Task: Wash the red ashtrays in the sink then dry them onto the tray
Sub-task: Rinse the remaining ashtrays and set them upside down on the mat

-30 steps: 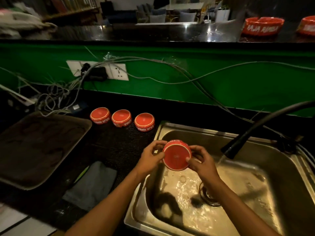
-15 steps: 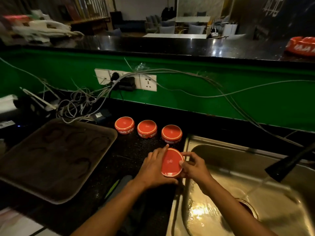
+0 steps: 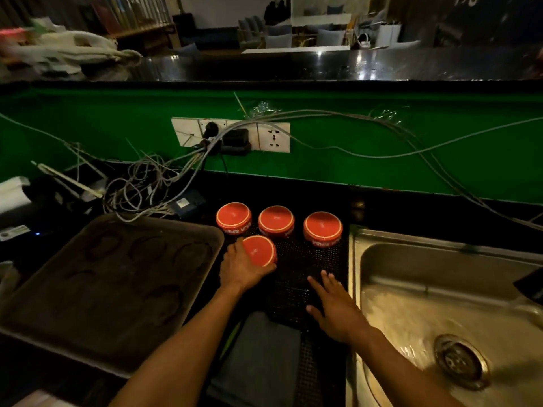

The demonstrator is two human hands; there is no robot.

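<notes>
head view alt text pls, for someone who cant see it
A person's left hand holds a red ashtray upside down on a black mat, near three others; the right hand hovers open between the tray and sink.

We see the sink [image 3: 411, 289] at lower right in brushed steel, wet and shiny. The red ashtrays [image 3: 276, 220] mid-frame look glossy, like glazed ceramic or hard plastic, we can't tell which. They sit on a black perforated mat [image 3: 296, 277], rubbery and matt. The tray [image 3: 111, 283] at left is dull, stained metal. The grey cloth [image 3: 261, 356] at bottom centre looks soft.
</notes>
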